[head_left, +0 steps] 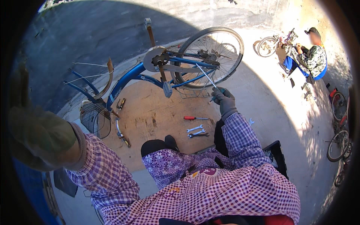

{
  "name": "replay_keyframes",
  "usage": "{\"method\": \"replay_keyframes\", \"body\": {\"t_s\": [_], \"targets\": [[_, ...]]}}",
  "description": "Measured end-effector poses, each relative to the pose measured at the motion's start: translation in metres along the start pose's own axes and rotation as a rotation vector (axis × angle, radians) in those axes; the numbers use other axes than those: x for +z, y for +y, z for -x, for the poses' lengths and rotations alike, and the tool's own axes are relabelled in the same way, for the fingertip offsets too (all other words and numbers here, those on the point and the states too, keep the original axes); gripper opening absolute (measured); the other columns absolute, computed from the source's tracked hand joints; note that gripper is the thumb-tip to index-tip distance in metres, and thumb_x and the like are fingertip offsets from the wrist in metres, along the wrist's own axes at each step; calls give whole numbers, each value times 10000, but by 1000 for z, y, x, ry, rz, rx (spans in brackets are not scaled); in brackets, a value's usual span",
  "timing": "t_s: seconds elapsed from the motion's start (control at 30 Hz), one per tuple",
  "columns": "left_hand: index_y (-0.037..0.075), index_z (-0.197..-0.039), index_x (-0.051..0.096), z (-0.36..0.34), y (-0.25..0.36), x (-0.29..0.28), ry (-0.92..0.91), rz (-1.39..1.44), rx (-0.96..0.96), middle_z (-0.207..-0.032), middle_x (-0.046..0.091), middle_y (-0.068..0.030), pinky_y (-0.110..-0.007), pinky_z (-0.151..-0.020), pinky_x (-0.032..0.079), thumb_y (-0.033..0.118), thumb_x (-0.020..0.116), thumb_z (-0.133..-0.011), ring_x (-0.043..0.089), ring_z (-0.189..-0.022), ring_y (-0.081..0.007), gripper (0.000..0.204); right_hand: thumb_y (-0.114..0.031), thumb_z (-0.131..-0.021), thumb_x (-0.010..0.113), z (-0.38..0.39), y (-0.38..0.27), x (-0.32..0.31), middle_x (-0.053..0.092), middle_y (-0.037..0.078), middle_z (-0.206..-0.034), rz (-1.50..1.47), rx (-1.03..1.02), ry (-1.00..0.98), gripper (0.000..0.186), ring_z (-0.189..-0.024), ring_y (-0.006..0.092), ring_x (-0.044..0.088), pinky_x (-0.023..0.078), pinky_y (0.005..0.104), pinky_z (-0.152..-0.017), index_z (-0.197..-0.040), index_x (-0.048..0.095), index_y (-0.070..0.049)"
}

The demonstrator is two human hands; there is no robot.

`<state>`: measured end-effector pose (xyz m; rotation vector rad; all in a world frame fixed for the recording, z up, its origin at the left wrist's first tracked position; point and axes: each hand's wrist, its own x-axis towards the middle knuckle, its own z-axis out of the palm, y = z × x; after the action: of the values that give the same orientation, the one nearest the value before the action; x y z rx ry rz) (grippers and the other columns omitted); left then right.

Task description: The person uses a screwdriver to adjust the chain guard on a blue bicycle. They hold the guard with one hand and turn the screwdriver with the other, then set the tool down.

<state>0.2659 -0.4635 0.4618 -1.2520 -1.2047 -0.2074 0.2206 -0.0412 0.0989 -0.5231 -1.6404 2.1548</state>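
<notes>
My gloved right hand (224,100) is closed around the dark green handle of a screwdriver (206,76). Its long metal shaft points up and left, the tip close to the chain stay beside the rear wheel (233,62). The blue bicycle (129,75) stands upside down on a brown board (140,112), and its fork (90,85) holds no wheel. Large and near the camera at the left, my gloved left hand (41,137) is raised. Its fingers fade into the dark rim, so their pose is unclear.
A red-handled screwdriver (190,117) and several wrenches (197,130) lie before my knees. A black tool case (276,159) sits right of me. Another person (315,62) works at a small bicycle (268,45) at far right; more bicycles (339,144) stand below. A grey wall (93,28) runs behind.
</notes>
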Motion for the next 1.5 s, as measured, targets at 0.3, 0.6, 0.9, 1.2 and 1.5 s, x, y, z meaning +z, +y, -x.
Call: {"method": "replay_keyframes", "body": {"t_s": [0.3,0.6,0.9,1.2,1.5], "targets": [[41,-1290,703,192,20,164,-89,391,-1337,-1215,733,-115,-318,-922,576,131,681,-1018,708,-1077,-178,287,-249,-1007,719,-51,-73,44,757,100,-1052,-62,-379,-160,337,-941,167,701,541,310,-866,-1217,696,14],[126,-1348,680,264,-7,301,-434,103,-1246,-1323,663,-149,-360,-918,576,146,674,-1009,689,-1124,-277,340,-267,-1051,641,-103,-50,30,735,93,-989,-205,-229,-116,329,-938,197,714,584,354,-880,-1244,679,-3],[11,-939,674,294,107,359,-178,671,-1054,-803,669,-45,-223,-634,467,184,732,-999,594,-682,-79,191,-274,-1064,591,-125,-38,-53,694,72,-1006,-297,-66,-205,389,-789,135,595,523,317,-761,-1321,611,17],[53,-896,621,358,87,234,-311,513,-1604,-635,521,25,-252,-477,330,381,656,-1045,427,-530,-50,362,-376,-1114,515,-127,-30,-64,668,49,-960,-55,-95,-409,452,-676,101,491,455,285,-687,-1316,636,10],[117,-726,530,426,180,58,-304,-306,-2278,-574,479,19,-264,-418,349,355,706,-1012,412,-426,-76,412,-374,-1121,495,-112,-15,-14,710,63,-969,81,34,-362,436,-744,116,585,527,281,-694,-1286,679,-14]]}}
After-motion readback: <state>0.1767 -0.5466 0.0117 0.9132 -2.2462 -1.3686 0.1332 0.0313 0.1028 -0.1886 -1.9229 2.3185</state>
